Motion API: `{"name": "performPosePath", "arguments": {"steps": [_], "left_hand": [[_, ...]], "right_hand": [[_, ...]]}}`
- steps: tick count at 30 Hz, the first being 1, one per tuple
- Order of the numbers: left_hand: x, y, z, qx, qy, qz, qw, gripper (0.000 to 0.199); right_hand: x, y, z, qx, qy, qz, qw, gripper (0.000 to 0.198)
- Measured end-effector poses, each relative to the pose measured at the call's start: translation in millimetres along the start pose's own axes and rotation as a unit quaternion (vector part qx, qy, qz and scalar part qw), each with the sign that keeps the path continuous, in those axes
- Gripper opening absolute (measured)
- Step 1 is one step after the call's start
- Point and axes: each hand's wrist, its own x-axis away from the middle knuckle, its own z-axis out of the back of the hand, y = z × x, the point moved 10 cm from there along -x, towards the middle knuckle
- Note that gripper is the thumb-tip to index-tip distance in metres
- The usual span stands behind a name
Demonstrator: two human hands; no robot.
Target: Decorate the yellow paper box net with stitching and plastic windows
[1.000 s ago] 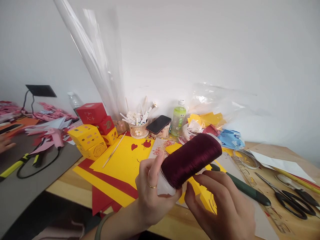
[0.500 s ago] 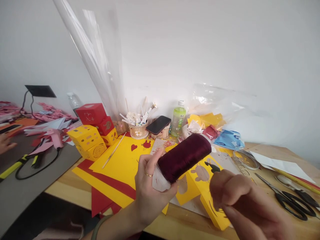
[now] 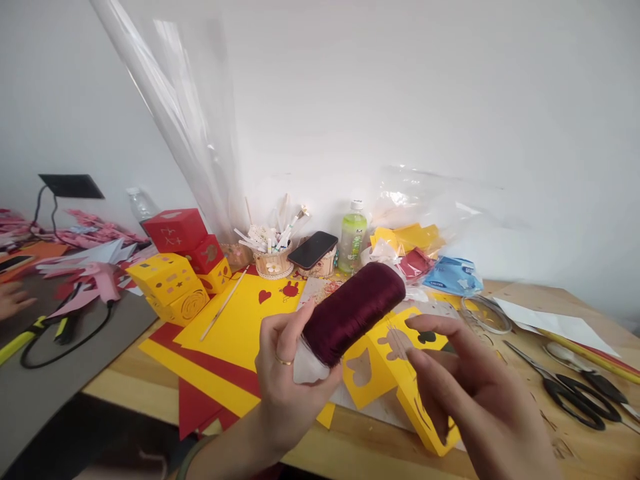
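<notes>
A spool of dark maroon thread is held tilted in my left hand, with the thumb under its lower end and the fingers behind. Close to its right side is my right hand; its index finger and thumb tip are apart, while the other fingers curl in. Faint strands run from the spool towards the right thumb, and their end is hidden by the hand. Below both hands lies a yellow cut-out paper piece with animal-shaped openings.
Yellow paper and red strips cover the left middle. Red and yellow boxes, a phone, a green bottle and a blue packet stand behind. Black scissors lie at right. Another person's hand shows at far left.
My right hand has gone from a pinch to thumb and index finger apart, and sits slightly further left. The spool stays in my left hand; the view has shifted a little.
</notes>
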Motion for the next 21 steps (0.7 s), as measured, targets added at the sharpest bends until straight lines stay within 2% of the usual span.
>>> {"name": "performPosePath", "arguments": {"steps": [2, 5, 11, 17, 21], "left_hand": [[-0.3, 2.4, 1.2, -0.005, 0.001, -0.012, 1.0, 0.063], [0.4, 5.1, 3.5, -0.007, 0.007, -0.027, 1.0, 0.064], [6.1, 6.9, 7.4, -0.016, 0.014, -0.061, 0.998, 0.064], [5.5, 20.8, 7.3, -0.057, 0.017, -0.131, 0.99, 0.05], [8.1, 32.1, 8.2, -0.104, 0.045, -0.189, 0.975, 0.033]], "right_hand": [[3.7, -17.7, 4.8, 0.105, 0.047, 0.101, 0.988, 0.021], [10.7, -38.0, 4.8, 0.231, 0.075, 0.221, 0.944, 0.014], [38.5, -76.8, 19.6, 0.375, 0.181, 0.397, 0.818, 0.026], [43.9, -88.7, -20.9, 0.457, 0.114, 0.497, 0.729, 0.023], [40.4, -88.7, -29.1, 0.485, 0.127, 0.508, 0.7, 0.021]]}}
